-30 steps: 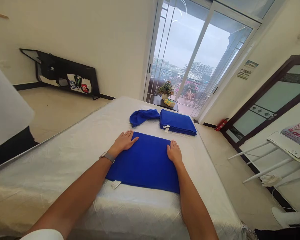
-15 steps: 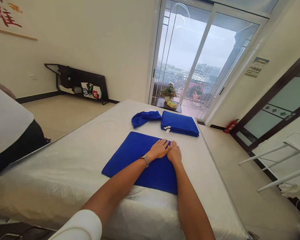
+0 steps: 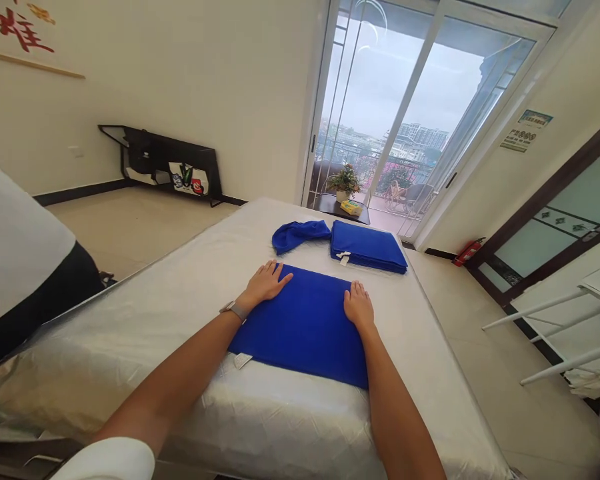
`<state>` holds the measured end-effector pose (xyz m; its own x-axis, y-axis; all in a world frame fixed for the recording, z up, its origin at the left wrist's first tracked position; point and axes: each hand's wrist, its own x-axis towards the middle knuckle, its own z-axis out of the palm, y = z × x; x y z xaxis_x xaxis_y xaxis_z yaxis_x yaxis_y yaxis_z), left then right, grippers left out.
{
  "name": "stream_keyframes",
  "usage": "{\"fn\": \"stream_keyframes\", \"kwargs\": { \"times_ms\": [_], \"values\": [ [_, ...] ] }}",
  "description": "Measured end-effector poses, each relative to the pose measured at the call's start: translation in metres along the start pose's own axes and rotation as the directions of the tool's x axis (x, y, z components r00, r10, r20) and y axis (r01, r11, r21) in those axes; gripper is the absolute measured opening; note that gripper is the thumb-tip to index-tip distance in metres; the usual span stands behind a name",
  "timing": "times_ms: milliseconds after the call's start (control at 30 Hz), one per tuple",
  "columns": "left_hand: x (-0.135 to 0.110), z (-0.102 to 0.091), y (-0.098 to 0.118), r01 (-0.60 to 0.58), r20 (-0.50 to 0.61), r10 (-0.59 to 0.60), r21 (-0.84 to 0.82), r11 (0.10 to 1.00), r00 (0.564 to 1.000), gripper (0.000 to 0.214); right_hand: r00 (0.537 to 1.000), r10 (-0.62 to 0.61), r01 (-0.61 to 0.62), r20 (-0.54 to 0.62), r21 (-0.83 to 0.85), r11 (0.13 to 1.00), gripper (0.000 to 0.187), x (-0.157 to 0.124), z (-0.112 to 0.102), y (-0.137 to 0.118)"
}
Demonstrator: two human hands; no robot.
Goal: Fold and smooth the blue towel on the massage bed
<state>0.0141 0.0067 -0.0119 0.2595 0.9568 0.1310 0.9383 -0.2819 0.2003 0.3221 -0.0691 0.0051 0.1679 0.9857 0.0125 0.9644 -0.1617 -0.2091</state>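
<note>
By the near edge of the mattress (image 3: 175, 287), a folded blue cloth (image 3: 305, 327) is touched at its far corners by the flat, ungrasping left hand (image 3: 266, 283) and right hand (image 3: 359, 307). Mattress is exposed left and right; beyond, room is limited by crumpled blue fabric (image 3: 300, 235) and a folded blue stack (image 3: 369, 247).

**Pale bed (image 3: 190, 287), blue cloth in three spots**

Bed in front of me: shiny, wrinkled cover, quilted pattern showing on the side nearest me. Directly on it: flat blue cloth (image 3: 305, 330), squared up, close to my edge, white label (image 3: 243, 361) poking out at its near left corner. Farther off, toward the right edge: neat blue stack (image 3: 369, 245), white tags (image 3: 344, 257) at front. Crumpled blue piece (image 3: 300, 235) just left of stack; can't tell if touching.
</note>
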Motion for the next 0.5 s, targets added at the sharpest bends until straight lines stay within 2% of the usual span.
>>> {"fn": "stream_keyframes", "kwargs": {
  "times_ms": [300,500],
  "values": [
    [0.0026,0.0006,0.0075,0.015,0.015,-0.014,-0.051,0.999,1.000,0.090,1.000,0.014,-0.014,0.005,-0.045,0.999,0.064,0.0025,0.0001,0.0010],
    [-0.0012,-0.0002,0.0092,0.025,-0.014,-0.026,-0.076,0.997,1.000,0.089,0.999,0.043,-0.041,0.011,-0.119,0.992,0.062,-0.0015,-0.0076,-0.0083]
  ]
}}
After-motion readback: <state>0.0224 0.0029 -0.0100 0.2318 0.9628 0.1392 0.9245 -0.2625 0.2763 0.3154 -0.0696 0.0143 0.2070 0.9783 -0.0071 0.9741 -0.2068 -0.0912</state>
